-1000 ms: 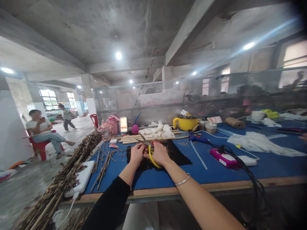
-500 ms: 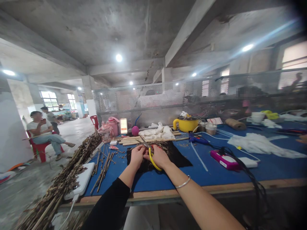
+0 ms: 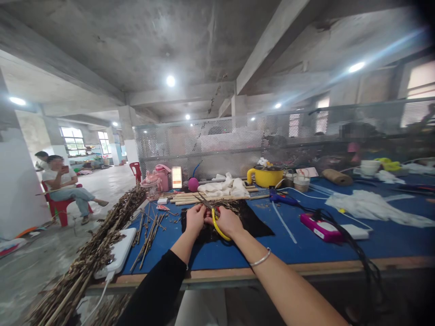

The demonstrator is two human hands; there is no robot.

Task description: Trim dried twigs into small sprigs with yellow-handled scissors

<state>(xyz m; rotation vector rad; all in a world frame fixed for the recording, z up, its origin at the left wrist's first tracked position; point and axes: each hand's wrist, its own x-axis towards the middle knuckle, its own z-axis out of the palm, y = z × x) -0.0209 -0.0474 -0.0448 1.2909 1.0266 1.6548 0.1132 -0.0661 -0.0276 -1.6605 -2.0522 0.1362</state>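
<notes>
My right hand (image 3: pixel 227 221) is closed round yellow-handled scissors (image 3: pixel 214 217), whose blades point up and left. My left hand (image 3: pixel 195 219) is closed next to it, pinching something small that I cannot make out near the blades. Both hands hover over a black cloth (image 3: pixel 253 219) strewn with twig bits, lying on the blue table (image 3: pixel 299 249). A silver bangle sits on my right wrist and a black sleeve covers my left arm.
A long bundle of dry twigs (image 3: pixel 91 249) lies along the table's left edge beside a white power bank (image 3: pixel 117 251). Cut sticks (image 3: pixel 147 233), a yellow pot (image 3: pixel 266 176), a blue glue gun (image 3: pixel 282 197), a pink device (image 3: pixel 317 226), black cables and white cloth (image 3: pixel 370 206) lie around. A person sits on a red chair (image 3: pixel 63 190) at left.
My hands have stayed together over the black cloth. The view shifted slightly. The walking person at the far left has gone behind the seated one.
</notes>
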